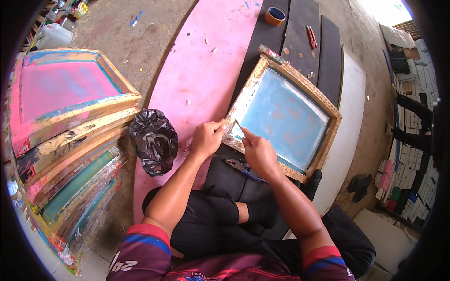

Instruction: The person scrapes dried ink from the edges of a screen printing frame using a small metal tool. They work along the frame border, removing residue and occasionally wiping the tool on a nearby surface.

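A wooden screen-printing frame (333,107) with blue-tinted mesh lies tilted in front of me, pale along its inner edges. My left hand (207,138) is closed at the frame's near left corner, its thumb and fingers gripping the edge. Over the mesh by that same corner is my right hand (259,153), index finger extended and the other fingers curled. Beside that fingertip shows a small thin dark-edged piece (237,123), too small to name. Pliers with blue handles (239,165) lie just below the frame, partly hidden by my right hand.
A stack of paint-stained screen frames (79,112) stands at left, beside a black plastic bag (153,143). Pink board (201,61) and dark boards (307,28) lie under the work. A tape roll (274,17) and a red cutter (311,37) rest at the far side.
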`<act>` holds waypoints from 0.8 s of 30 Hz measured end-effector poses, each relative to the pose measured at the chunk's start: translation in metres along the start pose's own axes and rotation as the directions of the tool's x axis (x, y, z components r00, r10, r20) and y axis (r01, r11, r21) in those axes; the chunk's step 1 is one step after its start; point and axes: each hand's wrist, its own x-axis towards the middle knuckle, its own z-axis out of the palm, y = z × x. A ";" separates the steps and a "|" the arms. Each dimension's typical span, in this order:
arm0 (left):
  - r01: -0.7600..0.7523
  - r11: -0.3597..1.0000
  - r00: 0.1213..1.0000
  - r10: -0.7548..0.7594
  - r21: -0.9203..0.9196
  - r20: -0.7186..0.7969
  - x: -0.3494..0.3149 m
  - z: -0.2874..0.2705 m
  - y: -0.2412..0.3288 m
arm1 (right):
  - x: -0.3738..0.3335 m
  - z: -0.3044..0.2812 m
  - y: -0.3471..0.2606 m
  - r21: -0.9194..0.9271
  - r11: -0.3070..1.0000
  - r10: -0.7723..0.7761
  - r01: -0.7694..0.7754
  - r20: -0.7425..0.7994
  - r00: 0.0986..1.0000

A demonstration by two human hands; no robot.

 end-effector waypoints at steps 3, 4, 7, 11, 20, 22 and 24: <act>0.008 0.999 1.000 -0.008 -0.033 -0.014 0.001 0.001 -0.006 | -0.002 -0.005 -0.001 0.049 0.998 0.026 -0.028 0.031 0.999; 0.014 0.999 1.000 -0.015 -0.043 -0.019 0.001 0.001 -0.009 | -0.003 -0.007 -0.005 -0.002 0.999 0.052 -0.052 0.060 0.997; 0.019 1.000 1.000 -0.019 -0.010 0.012 0.003 0.001 -0.001 | 0.008 0.010 0.032 0.376 0.923 0.060 -0.078 0.061 0.996; 0.047 0.999 0.999 -0.047 -0.022 0.012 0.003 -0.001 -0.002 | 0.002 0.015 0.030 0.228 0.969 -0.074 0.090 -0.078 0.994; 0.095 0.990 0.995 -0.094 -0.099 0.019 0.007 -0.004 -0.009 | 0.007 -0.010 0.017 0.782 0.284 0.205 -0.555 0.516 0.832; 0.119 0.982 0.993 -0.117 -0.144 0.023 0.009 -0.005 -0.010 | 0.006 -0.016 0.011 0.774 0.115 0.214 -0.622 0.592 0.777; 0.151 0.974 0.989 -0.146 -0.168 0.038 0.013 -0.002 -0.008 | 0.007 -0.006 0.026 0.736 0.482 0.229 -0.475 0.418 0.879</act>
